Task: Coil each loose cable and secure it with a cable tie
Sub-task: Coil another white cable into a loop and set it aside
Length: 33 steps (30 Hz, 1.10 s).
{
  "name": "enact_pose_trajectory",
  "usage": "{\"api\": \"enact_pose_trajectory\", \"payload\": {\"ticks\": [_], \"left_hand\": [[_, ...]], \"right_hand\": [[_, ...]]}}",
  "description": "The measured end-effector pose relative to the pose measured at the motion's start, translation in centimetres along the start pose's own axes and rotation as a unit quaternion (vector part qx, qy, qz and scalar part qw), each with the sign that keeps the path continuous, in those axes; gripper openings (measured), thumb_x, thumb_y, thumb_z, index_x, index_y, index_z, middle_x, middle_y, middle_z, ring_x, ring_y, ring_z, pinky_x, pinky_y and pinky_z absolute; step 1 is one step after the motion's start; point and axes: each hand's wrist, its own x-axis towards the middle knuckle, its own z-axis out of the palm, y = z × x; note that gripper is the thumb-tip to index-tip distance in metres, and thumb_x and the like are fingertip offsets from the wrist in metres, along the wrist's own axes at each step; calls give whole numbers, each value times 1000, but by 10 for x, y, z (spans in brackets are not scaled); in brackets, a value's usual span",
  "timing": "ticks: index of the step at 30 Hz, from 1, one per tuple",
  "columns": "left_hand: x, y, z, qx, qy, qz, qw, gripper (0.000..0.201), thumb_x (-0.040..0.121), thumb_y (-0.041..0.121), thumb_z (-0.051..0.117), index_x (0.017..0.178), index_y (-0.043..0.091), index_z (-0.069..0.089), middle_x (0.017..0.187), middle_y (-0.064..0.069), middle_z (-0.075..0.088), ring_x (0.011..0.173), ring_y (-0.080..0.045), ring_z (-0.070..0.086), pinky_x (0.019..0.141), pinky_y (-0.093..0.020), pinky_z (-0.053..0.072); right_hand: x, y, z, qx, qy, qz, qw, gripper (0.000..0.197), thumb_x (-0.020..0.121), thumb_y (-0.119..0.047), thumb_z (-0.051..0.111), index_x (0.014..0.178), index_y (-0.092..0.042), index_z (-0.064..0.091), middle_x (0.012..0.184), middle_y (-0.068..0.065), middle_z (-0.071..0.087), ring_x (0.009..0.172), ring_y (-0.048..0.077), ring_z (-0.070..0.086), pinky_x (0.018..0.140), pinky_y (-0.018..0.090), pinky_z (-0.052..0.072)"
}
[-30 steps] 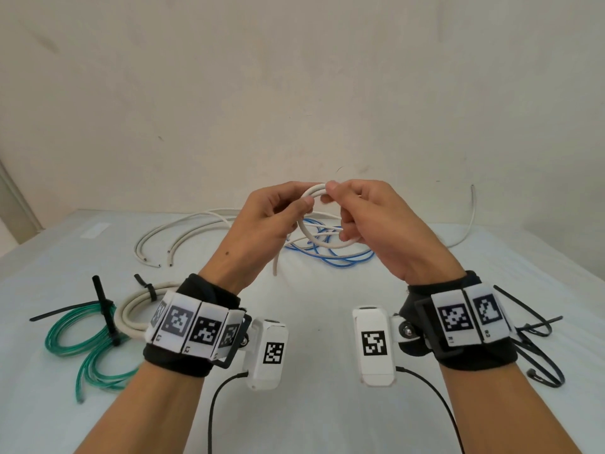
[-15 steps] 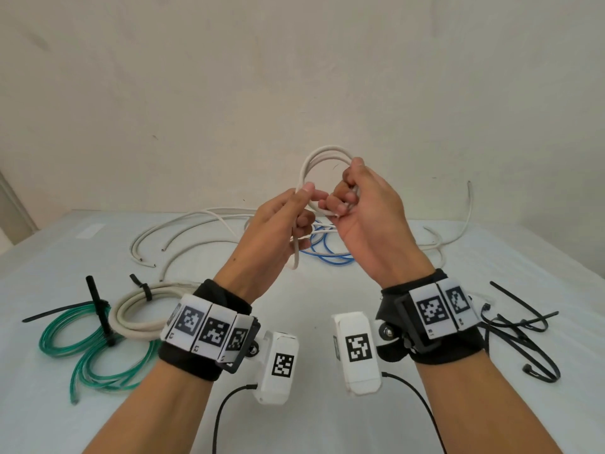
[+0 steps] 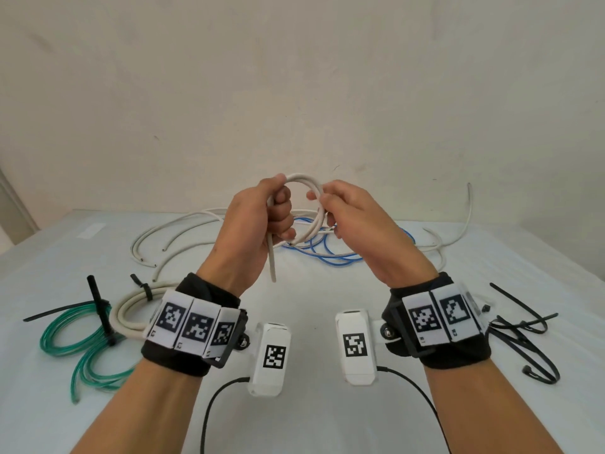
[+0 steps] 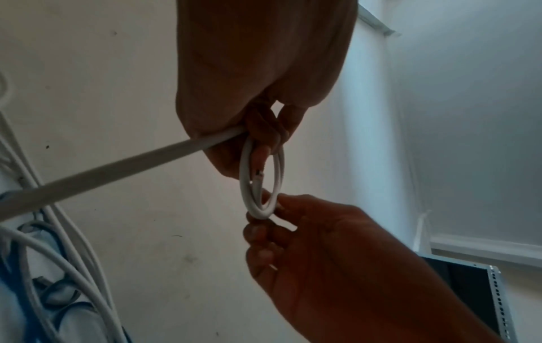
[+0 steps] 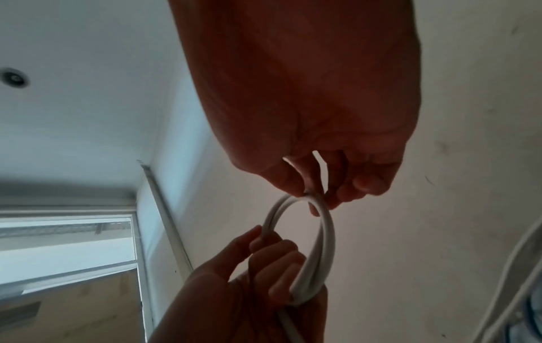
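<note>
I hold a small coil of white cable point(image 3: 302, 180) in the air above the table, between both hands. My left hand point(image 3: 276, 208) grips the coil's left side with curled fingers, and a short free end point(image 3: 271, 263) hangs below it. My right hand point(image 3: 322, 203) pinches the coil's right side with thumb and fingertips. The left wrist view shows the white coil point(image 4: 245, 181) edge-on between the two hands. In the right wrist view the coil point(image 5: 322, 232) runs from my fingertips down into the left hand.
Loose white cables point(image 3: 170, 234) and a blue cable point(image 3: 330, 257) lie at the back of the table point(image 3: 311, 414). A tied green coil point(image 3: 65, 342) and a tied white coil point(image 3: 131, 309) sit at the left. Black cable ties point(image 3: 523, 326) lie at the right.
The coil has come down from its raised position. My left hand now grips it in a fist, and my right hand has moved to the coil's right side.
</note>
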Motion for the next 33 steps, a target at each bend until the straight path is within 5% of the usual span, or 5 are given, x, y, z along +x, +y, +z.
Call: {"api": "enact_pose_trajectory", "payload": {"ticks": [11,15,20,27,33], "left_hand": [[-1,-4,-1,-19,-43,-7,999,33,107,32,50,100,7,70,64,5,33,53,-10,33,53,-21,37],[-2,-5,-4,-96,-62,2,993,37,106,33,52,117,3,70,76,3,57,71,-13,60,78,-28,53],[-8,-7,4,-127,-70,25,989,29,98,36,61,98,12,76,89,-2,75,102,-24,71,108,-46,50],[-8,-10,22,30,70,138,988,34,103,28,63,125,1,57,64,7,51,60,-8,52,71,-25,53],[-5,4,9,-81,90,58,991,43,105,51,51,116,10,58,64,6,32,50,-11,27,49,-23,35]], "right_hand": [[3,8,4,13,47,-32,998,20,106,-24,52,94,-13,63,77,-3,61,57,18,56,65,38,51],[5,8,6,105,75,-7,992,21,107,-20,51,97,-7,64,77,1,58,58,18,53,62,36,48],[2,0,11,258,59,47,963,20,108,-12,51,104,0,67,92,14,62,66,18,55,59,24,51],[-5,-9,16,340,-15,81,937,23,108,-8,51,93,1,65,81,11,66,68,19,66,68,26,61],[-10,-13,9,28,-61,40,997,9,100,-12,54,105,-16,61,93,4,68,76,11,64,60,18,45]]}}
